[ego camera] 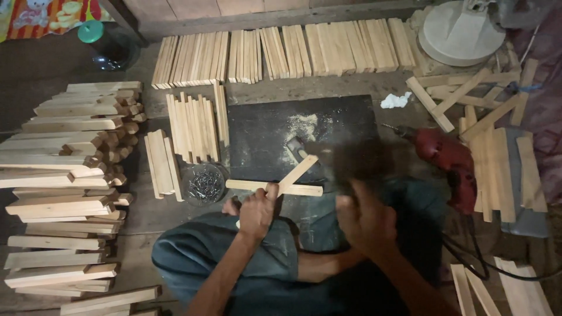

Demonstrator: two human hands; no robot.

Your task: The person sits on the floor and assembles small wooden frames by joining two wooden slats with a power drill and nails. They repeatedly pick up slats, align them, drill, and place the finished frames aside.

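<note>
Pale wooden slats (281, 186), crossed, are gripped by the left hand (256, 212); a blurred hammer (328, 153) is clenched by the right hand (364, 221).

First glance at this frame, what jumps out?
Wood everywhere: a tall stack of wooden slats fills the left side, and a row of slats lines the top. In the middle, the left hand holds two crossed wooden strips on a dark board, while the right hand is motion-blurred. A red power drill lies to the right.
</note>
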